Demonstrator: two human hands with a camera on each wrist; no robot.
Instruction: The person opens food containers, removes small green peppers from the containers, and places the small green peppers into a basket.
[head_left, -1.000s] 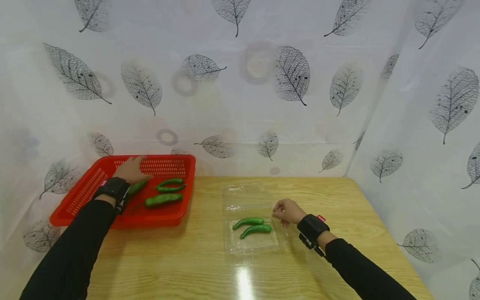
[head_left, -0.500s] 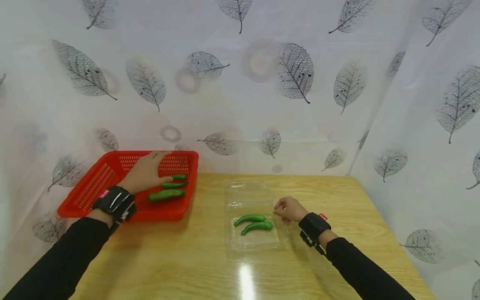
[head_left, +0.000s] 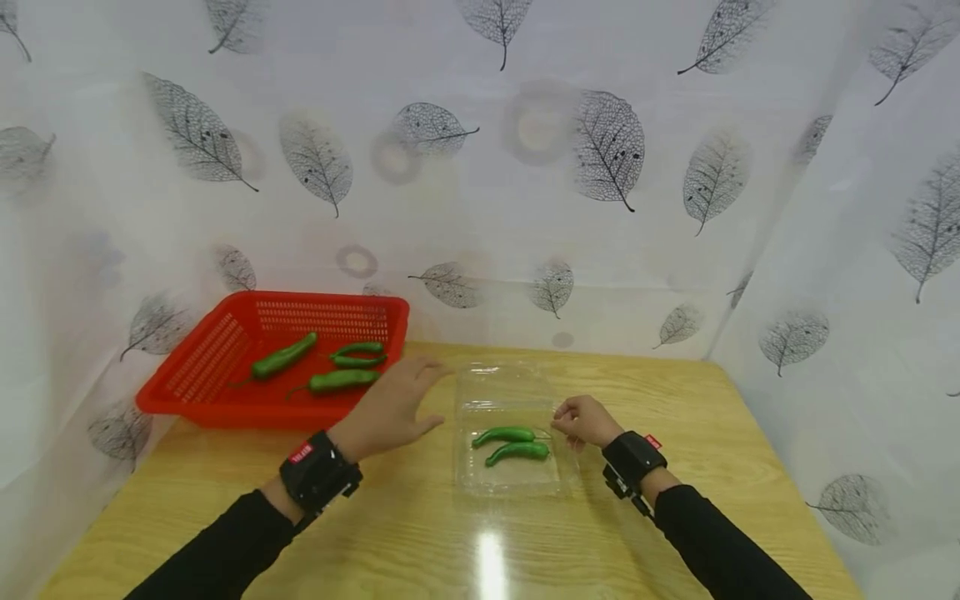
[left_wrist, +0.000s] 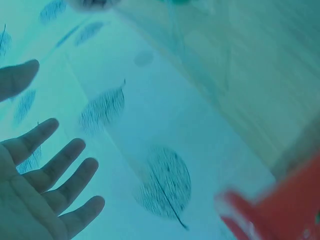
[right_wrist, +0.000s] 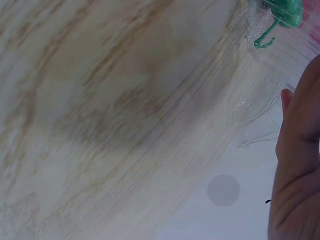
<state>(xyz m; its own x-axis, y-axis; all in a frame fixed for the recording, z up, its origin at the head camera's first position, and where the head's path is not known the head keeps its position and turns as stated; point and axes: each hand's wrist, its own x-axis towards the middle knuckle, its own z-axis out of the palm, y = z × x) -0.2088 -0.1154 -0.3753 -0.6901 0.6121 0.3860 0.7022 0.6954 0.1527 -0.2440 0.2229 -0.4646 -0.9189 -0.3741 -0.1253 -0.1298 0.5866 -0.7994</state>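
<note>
My left hand (head_left: 390,410) is in the air between the red basket and the clear plastic box (head_left: 472,479), fingers and thumb spread with nothing between them. In the left wrist view that hand's fingers (left_wrist: 70,170) are straight and apart. My right hand (head_left: 588,421) pinches the right edge of the box with curled fingertips, though the contact itself is partly hidden. Two green chili peppers (head_left: 517,451) lie side by side in the box's front half; its lid (head_left: 498,383) lies folded back. A chili stem (right_wrist: 265,40) shows through the plastic in the right wrist view.
The red plastic basket (head_left: 187,408) stands at the back left, with several green peppers (head_left: 341,381) in it. A wooden table (head_left: 405,533) carries everything. A leaf-printed white curtain (head_left: 480,200) hangs behind and at both sides.
My left hand has come out of the basket and moved right towards the box, with nothing in it. The right hand stays at the box's edge. The head view has shifted a little left.
</note>
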